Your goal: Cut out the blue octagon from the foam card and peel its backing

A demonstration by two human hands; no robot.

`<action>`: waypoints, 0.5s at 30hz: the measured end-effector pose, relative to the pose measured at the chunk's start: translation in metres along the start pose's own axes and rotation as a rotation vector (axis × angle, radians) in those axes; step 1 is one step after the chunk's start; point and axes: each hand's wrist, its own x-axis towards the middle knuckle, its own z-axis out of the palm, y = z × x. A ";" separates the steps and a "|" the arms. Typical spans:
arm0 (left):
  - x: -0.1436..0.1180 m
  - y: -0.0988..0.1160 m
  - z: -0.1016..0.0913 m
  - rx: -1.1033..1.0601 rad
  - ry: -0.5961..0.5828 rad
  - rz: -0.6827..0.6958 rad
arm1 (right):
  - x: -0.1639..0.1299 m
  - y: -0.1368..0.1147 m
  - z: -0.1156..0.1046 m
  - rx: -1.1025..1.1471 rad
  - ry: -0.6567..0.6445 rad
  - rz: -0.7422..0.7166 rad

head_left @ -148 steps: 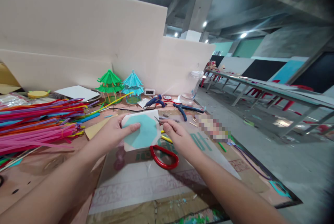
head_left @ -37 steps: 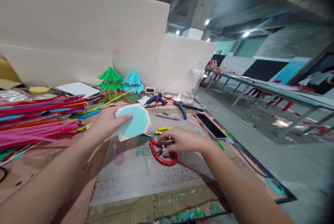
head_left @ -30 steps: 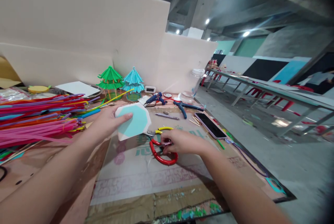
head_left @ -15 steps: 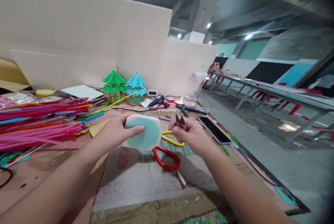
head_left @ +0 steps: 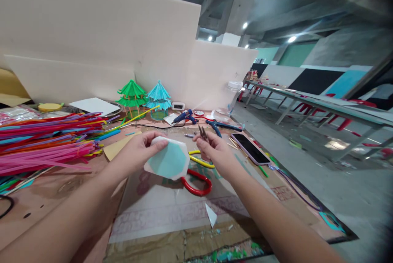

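My left hand (head_left: pixel 147 150) pinches an octagonal white board (head_left: pixel 185 157) with a pale blue octagon on its face, the thumb lying over its upper edge. To its right, my right hand (head_left: pixel 211 146) is closed round a metal tool with two pointed blades (head_left: pixel 202 133); the blades point up and stand apart from the board, and the handles are hidden in the hand. Below and between the hands lie a red loop handle (head_left: pixel 199 192) and a yellow loop handle (head_left: pixel 202 163). A white triangular scrap (head_left: pixel 211 215) rests on the printed sheet (head_left: pixel 153 210) nearer me.
Bundled colourful pipe cleaners (head_left: pixel 55 144) cover the left side. Behind stand a green tiered-roof model (head_left: pixel 132 95) and a blue one (head_left: pixel 159 96), a glue gun (head_left: pixel 184 117), blue-handled pliers (head_left: pixel 225 126) and a clear jar (head_left: pixel 231 97). A phone (head_left: pixel 250 148) lies right, near the table edge.
The board has tilted in my left hand, and my left thumb has moved up to its edge. My right hand has turned its blades slightly left. The white scrap now shows a broader face.
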 end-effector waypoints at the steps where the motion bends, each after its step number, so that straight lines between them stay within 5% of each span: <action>1: 0.001 0.000 -0.003 -0.009 0.044 0.019 | 0.003 0.000 -0.004 -0.058 0.011 -0.005; 5: 0.004 0.001 -0.010 0.001 0.204 0.028 | 0.012 -0.003 -0.019 -0.394 -0.035 0.018; 11: 0.006 -0.003 -0.010 -0.010 0.208 -0.024 | -0.009 -0.016 -0.037 -0.550 -0.861 0.052; 13: 0.006 -0.004 -0.010 -0.007 0.192 -0.012 | -0.026 -0.014 -0.039 -0.588 -0.999 0.048; 15: 0.006 -0.005 -0.011 0.000 0.184 0.001 | -0.043 -0.010 -0.037 -0.703 -0.953 0.055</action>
